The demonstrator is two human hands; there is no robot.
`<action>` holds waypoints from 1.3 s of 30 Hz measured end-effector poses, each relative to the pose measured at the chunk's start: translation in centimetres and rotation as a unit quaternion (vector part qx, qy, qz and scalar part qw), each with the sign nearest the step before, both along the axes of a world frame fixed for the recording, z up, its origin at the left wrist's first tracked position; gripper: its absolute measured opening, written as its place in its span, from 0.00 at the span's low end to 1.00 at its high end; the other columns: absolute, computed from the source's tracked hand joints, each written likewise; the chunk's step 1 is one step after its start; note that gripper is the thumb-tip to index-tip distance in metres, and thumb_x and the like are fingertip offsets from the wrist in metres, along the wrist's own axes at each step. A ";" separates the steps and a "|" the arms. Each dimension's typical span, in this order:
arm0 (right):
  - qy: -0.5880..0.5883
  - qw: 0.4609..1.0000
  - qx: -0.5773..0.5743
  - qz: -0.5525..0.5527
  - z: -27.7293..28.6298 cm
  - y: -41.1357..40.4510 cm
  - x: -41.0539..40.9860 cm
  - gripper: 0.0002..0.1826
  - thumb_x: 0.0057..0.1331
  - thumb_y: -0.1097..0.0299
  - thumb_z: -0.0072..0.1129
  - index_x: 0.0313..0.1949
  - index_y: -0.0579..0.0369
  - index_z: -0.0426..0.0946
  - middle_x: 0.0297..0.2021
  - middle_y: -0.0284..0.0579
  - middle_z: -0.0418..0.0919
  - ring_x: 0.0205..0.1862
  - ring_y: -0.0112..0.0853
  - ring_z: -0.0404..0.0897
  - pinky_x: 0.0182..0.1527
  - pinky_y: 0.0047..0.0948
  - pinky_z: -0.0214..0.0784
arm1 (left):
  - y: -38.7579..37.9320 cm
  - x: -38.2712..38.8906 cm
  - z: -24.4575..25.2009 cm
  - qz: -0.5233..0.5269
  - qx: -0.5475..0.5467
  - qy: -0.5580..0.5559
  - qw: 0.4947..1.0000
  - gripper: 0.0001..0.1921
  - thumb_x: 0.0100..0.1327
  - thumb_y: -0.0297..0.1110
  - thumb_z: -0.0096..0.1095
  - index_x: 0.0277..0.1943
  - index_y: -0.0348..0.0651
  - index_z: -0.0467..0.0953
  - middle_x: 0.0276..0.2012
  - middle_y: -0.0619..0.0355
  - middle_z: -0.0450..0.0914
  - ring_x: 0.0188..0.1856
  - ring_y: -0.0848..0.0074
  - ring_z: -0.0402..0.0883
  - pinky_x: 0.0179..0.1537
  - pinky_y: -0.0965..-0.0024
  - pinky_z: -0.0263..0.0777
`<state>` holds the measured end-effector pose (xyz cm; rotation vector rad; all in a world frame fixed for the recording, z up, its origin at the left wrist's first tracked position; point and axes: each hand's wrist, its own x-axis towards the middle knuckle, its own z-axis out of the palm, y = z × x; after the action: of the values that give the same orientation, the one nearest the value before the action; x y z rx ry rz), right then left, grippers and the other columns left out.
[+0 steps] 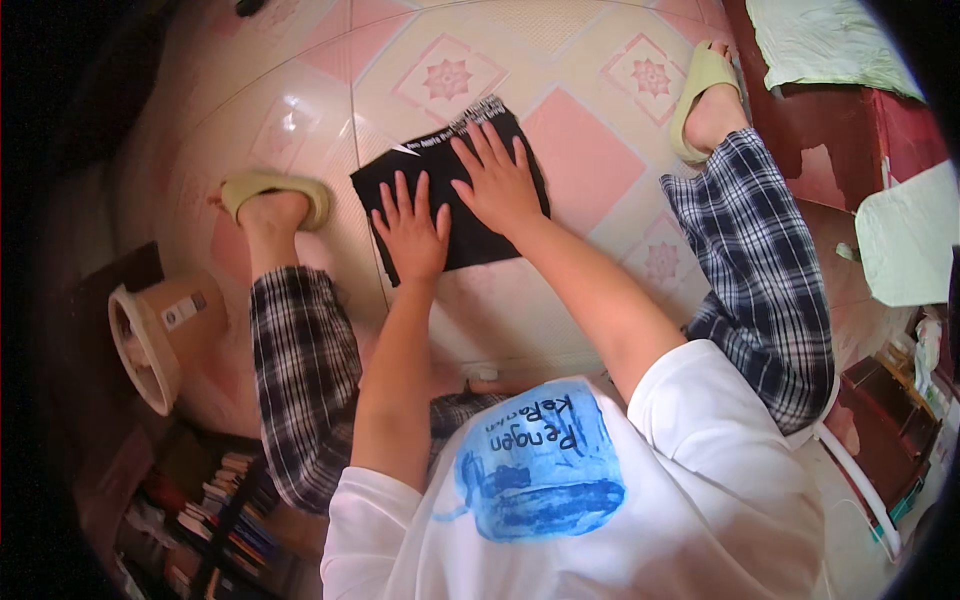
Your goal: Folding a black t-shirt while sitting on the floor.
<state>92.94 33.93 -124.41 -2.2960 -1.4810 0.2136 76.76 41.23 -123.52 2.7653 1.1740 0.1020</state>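
A black cloth lies spread on the tiled floor between my feet. White lettering runs along its far edge, where a strip at the right shows a paler, printed side. My left hand rests flat on the cloth's left half, fingers apart. Farther forward, my right hand presses flat on the right half, its fingertips close to the lettered edge. Neither hand grasps anything. A small white pointed piece shows at the far edge, between the hands; I cannot tell what it is.
Green slippers are on my feet, one on each side of the cloth. A beige bin stands at the left. Books fill a shelf at lower left. Red furniture and a white panel line the right.
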 end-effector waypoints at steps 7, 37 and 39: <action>0.000 0.999 -0.035 0.031 0.9 -8.3 -5.2 0.37 0.72 0.47 0.55 0.76 0.44 0.59 0.79 0.46 0.51 0.81 0.41 0.46 0.76 0.61 0.42 | -8.1 -5.2 0.3 0.006 -0.036 0.008 0.999 0.31 0.74 0.51 0.54 0.77 0.56 0.61 0.80 0.49 0.51 0.81 0.48 0.46 0.73 0.31 0.43; -0.060 0.993 -0.104 0.019 0.7 -10.2 -5.1 0.36 0.72 0.50 0.56 0.76 0.43 0.58 0.80 0.44 0.51 0.81 0.43 0.47 0.75 0.64 0.44 | -11.1 -2.9 0.4 0.045 -0.084 -0.056 0.994 0.33 0.71 0.49 0.56 0.77 0.56 0.60 0.81 0.53 0.49 0.82 0.54 0.43 0.74 0.33 0.40; -0.069 0.992 -0.099 0.021 0.4 -9.3 -4.1 0.36 0.73 0.50 0.55 0.76 0.43 0.58 0.80 0.43 0.50 0.81 0.42 0.47 0.75 0.63 0.45 | -10.2 -2.5 0.5 0.039 -0.083 -0.056 0.994 0.33 0.71 0.50 0.56 0.77 0.57 0.61 0.81 0.53 0.49 0.82 0.54 0.43 0.75 0.33 0.40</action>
<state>88.83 24.66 -124.01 -2.4808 -1.6436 0.2266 74.22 31.06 -123.03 2.5374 1.2031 0.1570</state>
